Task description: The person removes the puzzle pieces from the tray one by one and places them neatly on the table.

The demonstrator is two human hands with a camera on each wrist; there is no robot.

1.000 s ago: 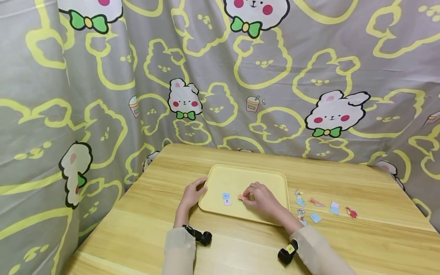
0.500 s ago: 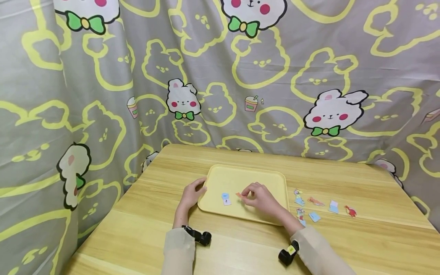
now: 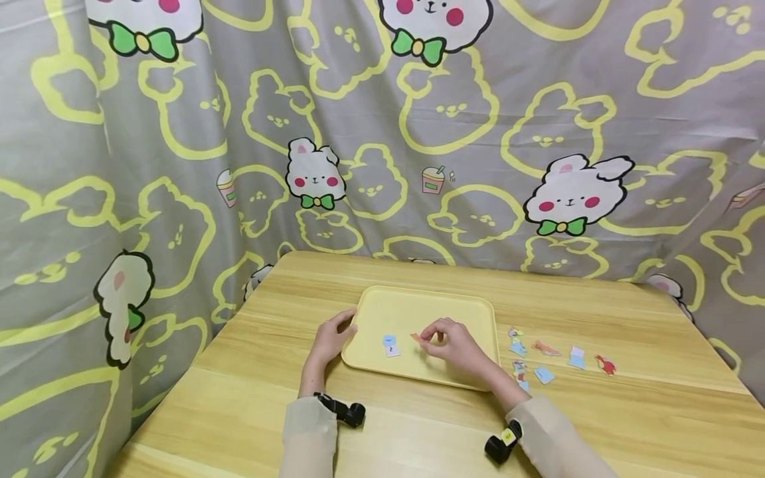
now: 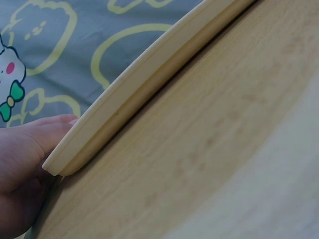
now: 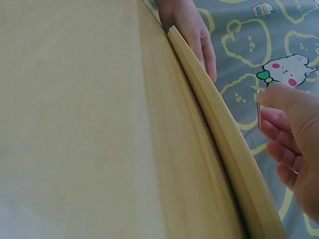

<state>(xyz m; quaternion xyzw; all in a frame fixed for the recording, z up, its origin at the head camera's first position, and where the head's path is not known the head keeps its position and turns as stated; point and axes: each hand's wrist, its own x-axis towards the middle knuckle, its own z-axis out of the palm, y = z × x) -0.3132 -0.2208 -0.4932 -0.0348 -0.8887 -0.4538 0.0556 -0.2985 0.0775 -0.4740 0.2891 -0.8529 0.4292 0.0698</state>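
In the head view my right hand (image 3: 455,345) is over the pale yellow tray (image 3: 439,305), pinching a small orange cutout piece (image 3: 415,337) between thumb and fingertips. The right wrist view shows that thin piece (image 5: 258,112) edge-on. To its left, two small pieces lie on the tray one above the other: a light blue piece (image 3: 390,340) and a whitish piece (image 3: 392,351) with a dark mark. My left hand (image 3: 331,336) holds the tray's left edge; in the left wrist view the hand (image 4: 25,154) reaches over the rim.
Right of the tray, several small cutouts lie on the wooden table (image 3: 382,431), among them a red piece (image 3: 606,364), an orange piece (image 3: 545,348) and a blue piece (image 3: 543,375). A grey patterned curtain (image 3: 382,219) hangs behind and to the left.
The right hand has shifted slightly left with the orange cutout, which shows more from its fingertips. The left hand keeps its place at the tray. The head view has drifted slightly.
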